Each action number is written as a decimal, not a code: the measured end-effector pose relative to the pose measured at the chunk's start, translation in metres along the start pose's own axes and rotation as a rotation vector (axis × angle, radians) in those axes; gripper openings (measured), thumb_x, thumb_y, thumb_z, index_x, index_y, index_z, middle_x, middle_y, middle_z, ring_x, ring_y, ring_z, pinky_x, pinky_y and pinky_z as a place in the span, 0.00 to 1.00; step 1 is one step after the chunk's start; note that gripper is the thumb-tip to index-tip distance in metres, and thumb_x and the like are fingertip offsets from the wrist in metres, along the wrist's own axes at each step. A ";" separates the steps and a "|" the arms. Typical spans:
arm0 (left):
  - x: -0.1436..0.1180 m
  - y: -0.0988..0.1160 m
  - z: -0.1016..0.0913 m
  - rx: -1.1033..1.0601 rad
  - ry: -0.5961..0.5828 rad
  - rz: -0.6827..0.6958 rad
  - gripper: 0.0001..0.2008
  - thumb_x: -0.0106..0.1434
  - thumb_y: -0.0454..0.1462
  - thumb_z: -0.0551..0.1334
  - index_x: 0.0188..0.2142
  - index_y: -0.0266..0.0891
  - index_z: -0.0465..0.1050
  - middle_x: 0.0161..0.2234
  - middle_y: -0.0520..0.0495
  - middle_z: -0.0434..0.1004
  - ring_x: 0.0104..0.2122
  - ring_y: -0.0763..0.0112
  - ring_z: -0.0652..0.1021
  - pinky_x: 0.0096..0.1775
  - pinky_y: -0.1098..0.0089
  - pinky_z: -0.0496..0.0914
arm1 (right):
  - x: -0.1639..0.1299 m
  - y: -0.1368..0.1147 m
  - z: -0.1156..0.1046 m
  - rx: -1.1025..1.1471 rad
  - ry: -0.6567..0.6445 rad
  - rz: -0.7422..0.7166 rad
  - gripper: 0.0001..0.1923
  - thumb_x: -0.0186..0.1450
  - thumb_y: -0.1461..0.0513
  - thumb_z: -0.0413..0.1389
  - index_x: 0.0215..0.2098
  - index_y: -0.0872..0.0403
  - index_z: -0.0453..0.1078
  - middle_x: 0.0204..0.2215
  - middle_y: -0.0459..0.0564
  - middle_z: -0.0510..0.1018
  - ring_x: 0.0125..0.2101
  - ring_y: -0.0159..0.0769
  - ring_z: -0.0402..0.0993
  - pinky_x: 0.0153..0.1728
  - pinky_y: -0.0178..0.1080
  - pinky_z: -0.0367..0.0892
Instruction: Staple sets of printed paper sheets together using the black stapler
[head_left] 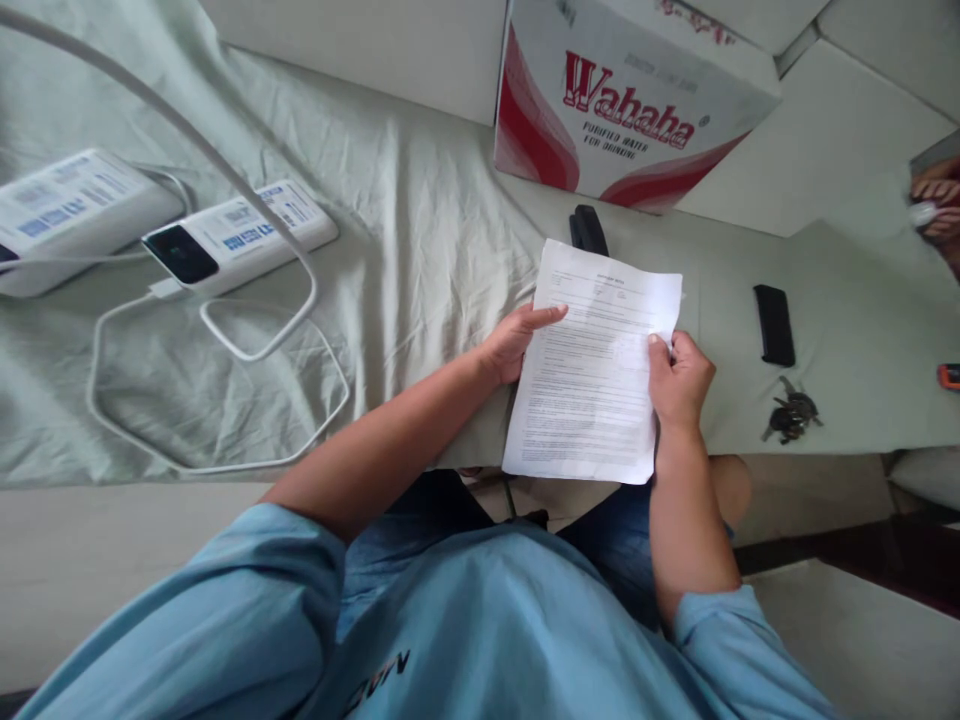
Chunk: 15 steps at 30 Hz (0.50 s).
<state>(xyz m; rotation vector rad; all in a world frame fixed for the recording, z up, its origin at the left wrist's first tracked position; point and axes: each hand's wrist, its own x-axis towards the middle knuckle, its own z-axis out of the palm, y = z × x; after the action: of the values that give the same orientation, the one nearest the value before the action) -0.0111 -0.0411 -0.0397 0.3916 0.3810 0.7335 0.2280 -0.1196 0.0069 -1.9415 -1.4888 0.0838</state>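
A printed sheet of paper (589, 380) is held up in front of me, over the table's near edge; whether more sheets lie behind it I cannot tell. My left hand (517, 338) grips its left edge, thumb on the printed face and fingers behind. On the right edge, my right hand (681, 378) pinches the paper between thumb and curled fingers. Just beyond the top of the paper lies a black stapler-like object (589, 230), partly hidden by it.
Two white power banks (262, 232) with a looped white cable (217, 468) lie to the left on the green cloth (420, 250). A Wahaha carton (630, 110) stands at the back. Rightward are a black phone-like object (774, 325), keys (792, 412) and another person's hand (937, 200).
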 end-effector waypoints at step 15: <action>-0.015 0.016 0.021 -0.036 -0.028 0.101 0.20 0.69 0.41 0.69 0.58 0.38 0.76 0.45 0.40 0.88 0.54 0.41 0.83 0.55 0.47 0.78 | 0.005 0.016 -0.009 0.813 -0.324 0.277 0.23 0.48 0.48 0.78 0.35 0.51 0.82 0.37 0.50 0.88 0.46 0.50 0.84 0.56 0.58 0.76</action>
<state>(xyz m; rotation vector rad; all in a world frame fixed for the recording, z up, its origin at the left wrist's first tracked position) -0.0207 -0.0452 -0.0112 0.3892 0.3231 0.8317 0.2472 -0.1215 0.0071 -1.4646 -1.0955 1.0026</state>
